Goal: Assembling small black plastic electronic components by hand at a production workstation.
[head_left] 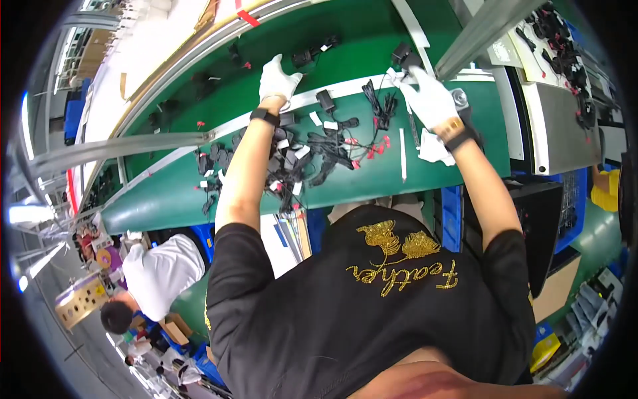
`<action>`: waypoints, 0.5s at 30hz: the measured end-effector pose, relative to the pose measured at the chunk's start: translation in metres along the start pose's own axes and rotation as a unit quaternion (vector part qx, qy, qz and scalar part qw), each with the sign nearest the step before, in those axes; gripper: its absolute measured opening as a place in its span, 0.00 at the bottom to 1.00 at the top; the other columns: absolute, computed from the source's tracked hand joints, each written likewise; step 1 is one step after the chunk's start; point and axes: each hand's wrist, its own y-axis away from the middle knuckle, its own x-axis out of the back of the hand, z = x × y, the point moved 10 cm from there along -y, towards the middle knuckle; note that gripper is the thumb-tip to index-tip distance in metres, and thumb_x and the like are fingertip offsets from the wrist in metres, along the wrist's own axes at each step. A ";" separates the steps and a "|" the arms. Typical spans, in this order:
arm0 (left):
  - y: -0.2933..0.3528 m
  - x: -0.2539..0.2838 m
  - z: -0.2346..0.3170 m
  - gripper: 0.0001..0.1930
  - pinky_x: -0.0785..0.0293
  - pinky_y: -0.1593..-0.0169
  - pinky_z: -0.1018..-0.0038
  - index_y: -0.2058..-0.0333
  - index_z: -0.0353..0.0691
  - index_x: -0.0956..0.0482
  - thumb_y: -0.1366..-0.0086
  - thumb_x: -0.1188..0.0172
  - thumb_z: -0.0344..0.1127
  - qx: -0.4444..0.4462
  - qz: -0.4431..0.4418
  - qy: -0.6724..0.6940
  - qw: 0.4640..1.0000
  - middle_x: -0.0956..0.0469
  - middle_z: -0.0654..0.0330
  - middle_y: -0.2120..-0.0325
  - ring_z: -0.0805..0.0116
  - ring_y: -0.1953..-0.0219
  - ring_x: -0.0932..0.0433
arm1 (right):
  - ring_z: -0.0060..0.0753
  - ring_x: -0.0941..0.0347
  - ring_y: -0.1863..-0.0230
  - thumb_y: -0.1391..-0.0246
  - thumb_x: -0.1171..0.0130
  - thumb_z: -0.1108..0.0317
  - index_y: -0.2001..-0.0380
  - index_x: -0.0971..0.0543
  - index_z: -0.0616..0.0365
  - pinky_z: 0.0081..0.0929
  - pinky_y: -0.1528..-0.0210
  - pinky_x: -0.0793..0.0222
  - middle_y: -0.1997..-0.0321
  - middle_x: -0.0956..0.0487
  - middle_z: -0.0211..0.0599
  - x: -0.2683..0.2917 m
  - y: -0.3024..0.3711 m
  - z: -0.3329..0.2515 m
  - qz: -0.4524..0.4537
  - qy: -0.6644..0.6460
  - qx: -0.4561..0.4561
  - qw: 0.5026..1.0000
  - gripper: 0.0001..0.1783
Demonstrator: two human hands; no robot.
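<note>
The left hand (278,85), in a white glove, is hovering at the upper middle of the frame, its thumb standing wide of the fingers, with nothing showing between them. The right hand (428,100), also gloved, is bending its fingers at the upper right, next to a black charger (401,53); I cannot tell whether the fingertips are gripping it. A second charger (302,58) is lying near the left hand, on the green strip (362,26) along the top. On the green bench (375,185), a tangled pile of black cords (332,149) is spreading across the centre, and a cord bundle (380,106) is lying left of the right hand. A white strip (403,156) and a crumpled white sheet (435,150) are lying farther right. A co-worker (163,272) in white is bending over at the lower left.
</note>
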 end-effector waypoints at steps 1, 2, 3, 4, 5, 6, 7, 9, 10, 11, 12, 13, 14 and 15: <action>-0.018 -0.016 -0.007 0.36 0.31 0.44 0.65 0.46 0.36 0.31 0.54 0.31 0.42 -0.006 -0.018 -0.005 1.000 0.28 0.45 0.50 0.50 0.48 0.28 | 0.54 0.27 0.54 0.48 0.44 0.48 0.49 0.30 0.59 0.37 0.52 0.32 0.58 0.23 0.53 -0.011 -0.030 0.004 0.011 0.100 -0.031 0.994 0.30; -0.033 -0.034 -0.007 0.37 0.32 0.44 0.65 0.45 0.36 0.32 0.56 0.31 0.42 -0.016 -0.038 -0.008 0.999 0.29 0.45 0.49 0.49 0.47 0.29 | 0.53 0.26 0.56 0.50 0.43 0.47 0.51 0.30 0.59 0.41 0.54 0.31 0.58 0.22 0.52 -0.021 -0.057 0.018 0.016 0.115 -0.040 0.992 0.30; -0.042 -0.050 -0.013 0.39 0.32 0.43 0.64 0.45 0.37 0.33 0.57 0.31 0.42 -0.005 -0.053 -0.014 0.999 0.29 0.46 0.49 0.50 0.46 0.29 | 0.52 0.25 0.56 0.51 0.42 0.48 0.53 0.29 0.58 0.42 0.54 0.30 0.58 0.22 0.51 -0.028 -0.078 0.023 0.002 0.171 -0.090 0.981 0.29; -0.050 -0.062 -0.021 0.35 0.31 0.44 0.66 0.48 0.40 0.28 0.58 0.30 0.41 0.006 -0.051 -0.029 0.998 0.28 0.48 0.49 0.50 0.48 0.29 | 0.51 0.25 0.55 0.51 0.41 0.48 0.55 0.29 0.57 0.44 0.55 0.29 0.58 0.22 0.50 -0.032 -0.099 0.025 -0.010 0.225 -0.134 0.965 0.28; -0.057 -0.075 -0.023 0.28 0.30 0.47 0.64 0.55 0.43 0.24 0.58 0.31 0.41 -0.019 -0.059 -0.029 0.998 0.26 0.52 0.53 0.51 0.51 0.27 | 0.50 0.24 0.55 0.53 0.40 0.48 0.56 0.28 0.56 0.45 0.55 0.28 0.58 0.21 0.49 -0.040 -0.118 0.038 -0.015 0.257 -0.169 0.952 0.27; -0.062 -0.088 -0.022 0.21 0.28 0.50 0.62 0.61 0.46 0.20 0.58 0.32 0.40 -0.045 -0.069 -0.028 0.996 0.23 0.55 0.57 0.52 0.54 0.25 | 0.48 0.24 0.55 0.54 0.39 0.48 0.56 0.28 0.55 0.45 0.55 0.28 0.57 0.21 0.48 -0.051 -0.128 0.058 -0.021 0.289 -0.206 0.935 0.27; -0.060 -0.082 -0.010 0.15 0.27 0.53 0.61 0.68 0.48 0.18 0.58 0.32 0.41 -0.098 -0.015 -0.043 0.994 0.22 0.58 0.62 0.51 0.58 0.24 | 0.46 0.23 0.54 0.56 0.37 0.47 0.56 0.27 0.55 0.44 0.54 0.28 0.58 0.21 0.47 -0.060 -0.130 0.072 -0.032 0.310 -0.232 0.921 0.29; -0.064 -0.090 -0.011 0.17 0.26 0.54 0.64 0.67 0.45 0.19 0.58 0.31 0.42 -0.056 -0.083 0.028 0.995 0.20 0.56 0.65 0.52 0.60 0.22 | 0.46 0.23 0.56 0.50 0.43 0.55 0.58 0.26 0.56 0.41 0.56 0.27 0.62 0.19 0.44 -0.076 -0.136 0.076 -0.038 0.380 -0.198 0.902 0.20; -0.061 -0.087 -0.010 0.20 0.26 0.54 0.66 0.64 0.43 0.19 0.57 0.30 0.42 -0.036 -0.101 0.065 0.992 0.20 0.54 0.66 0.53 0.61 0.22 | 0.45 0.23 0.57 0.48 0.46 0.57 0.59 0.25 0.56 0.38 0.59 0.26 0.64 0.19 0.42 -0.078 -0.138 0.072 -0.049 0.396 -0.177 0.900 0.17; -0.059 -0.090 -0.017 0.20 0.26 0.54 0.66 0.64 0.43 0.19 0.57 0.30 0.42 -0.031 -0.104 0.067 0.992 0.20 0.54 0.66 0.53 0.61 0.22 | 0.43 0.22 0.62 0.47 0.49 0.63 0.60 0.25 0.55 0.36 0.62 0.25 0.67 0.19 0.39 -0.085 -0.144 0.068 0.008 0.423 -0.090 0.902 0.13; -0.057 -0.088 -0.036 0.23 0.26 0.52 0.69 0.58 0.38 0.24 0.55 0.30 0.36 -0.023 -0.105 0.209 0.972 0.21 0.54 0.63 0.57 0.59 0.22 | 0.44 0.24 0.63 0.51 0.45 0.62 0.58 0.25 0.56 0.38 0.61 0.26 0.66 0.20 0.42 -0.091 -0.143 0.036 0.031 0.405 -0.071 0.911 0.17; -0.053 -0.074 -0.024 0.27 0.26 0.50 0.72 0.52 0.34 0.28 0.53 0.30 0.29 -0.029 -0.114 0.353 0.928 0.22 0.53 0.60 0.61 0.56 0.22 | 0.48 0.25 0.62 0.54 0.42 0.60 0.53 0.26 0.56 0.39 0.58 0.28 0.64 0.21 0.46 -0.094 -0.132 0.023 0.048 0.344 -0.045 0.937 0.23; -0.038 -0.063 -0.016 0.28 0.28 0.48 0.74 0.49 0.27 0.35 0.49 0.34 0.21 0.000 -0.131 0.458 0.879 0.24 0.53 0.59 0.67 0.55 0.24 | 0.52 0.25 0.62 0.57 0.39 0.58 0.49 0.27 0.55 0.40 0.56 0.29 0.61 0.21 0.50 -0.095 -0.121 0.011 0.065 0.281 -0.019 0.957 0.29; -0.030 -0.043 -0.013 0.28 0.29 0.47 0.74 0.49 0.28 0.35 0.48 0.35 0.21 -0.012 -0.124 0.499 0.858 0.24 0.54 0.57 0.67 0.54 0.24 | 0.55 0.27 0.56 0.62 0.34 0.54 0.45 0.30 0.57 0.40 0.51 0.31 0.56 0.23 0.55 -0.094 -0.115 0.002 0.045 0.180 -0.055 0.981 0.38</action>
